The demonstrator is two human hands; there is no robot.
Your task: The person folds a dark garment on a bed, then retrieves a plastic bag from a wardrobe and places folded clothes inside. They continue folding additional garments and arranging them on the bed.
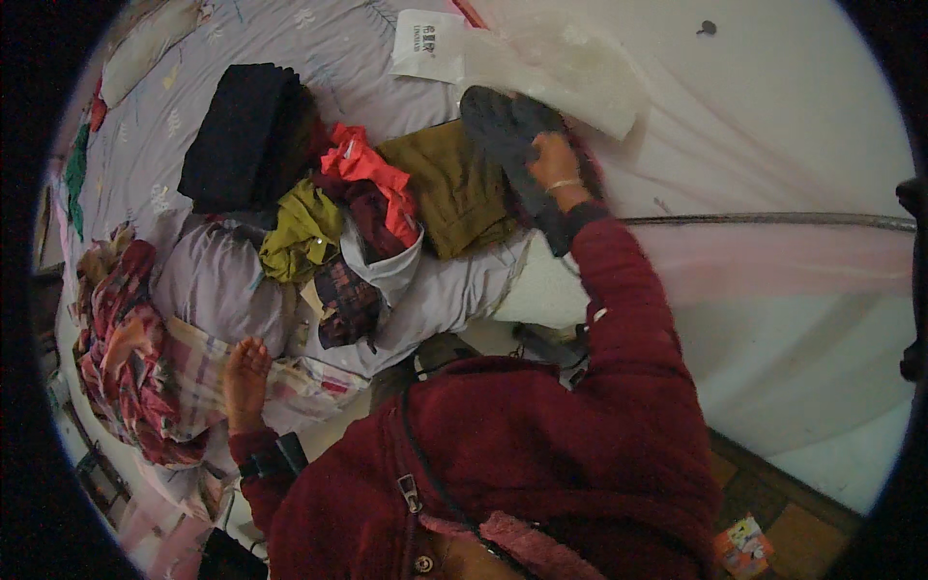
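My right hand (557, 161) lies on a dark grey garment (500, 130) at the upper right of the bed; whether its curled fingers grip the cloth is hard to tell. Left of that garment sits a folded olive-brown garment (453, 185). My left hand (248, 370) is palm up with nothing in it, over a plaid cloth (199, 359). Between the hands lie a crumpled yellow-green cloth (303, 232), a bright red cloth (370, 170), a white fabric piece (388, 272) around dark red cloth, and a dark patterned cloth (348, 301). A folded black stack (239, 138) stands at the upper left.
A white printed bag (431, 47) lies at the bed's far side, by translucent sheeting (565, 65). A rumpled red patterned cloth (138, 348) lies at left. A metal rail (768, 219) runs along the right, with pale pink netting (783, 261). A pillow (148, 51) is at the far left corner.
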